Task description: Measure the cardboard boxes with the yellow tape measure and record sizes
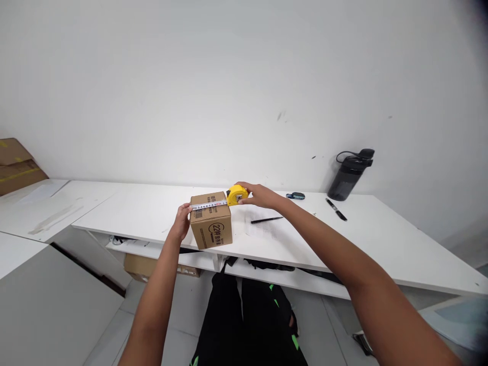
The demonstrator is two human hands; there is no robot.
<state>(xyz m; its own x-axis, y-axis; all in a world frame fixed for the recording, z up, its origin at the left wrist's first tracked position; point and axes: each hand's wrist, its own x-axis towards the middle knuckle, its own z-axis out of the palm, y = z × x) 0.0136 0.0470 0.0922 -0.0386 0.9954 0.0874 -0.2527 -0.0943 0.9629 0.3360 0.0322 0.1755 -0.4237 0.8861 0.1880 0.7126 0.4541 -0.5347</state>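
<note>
A small brown cardboard box (211,229) with dark printing sits at the front edge of the white table. Across its top lies the extended blade of a yellow tape measure (237,195). My right hand (258,196) grips the tape measure's case just past the box's right edge. At the box's left edge, my left hand (182,221) pinches the free end of the blade, its fingers against the cardboard. Right of the box, a thin black pen-like stick (267,220) rests on the table.
A dark bottle (346,175) leans near the wall at the right, with a black marker (336,209) before it. A small dark teal object (296,195) lies at the table's back. Cardboard boxes (19,165) stand far left. Below the tabletop (129,208) runs a shelf (160,252) holding things.
</note>
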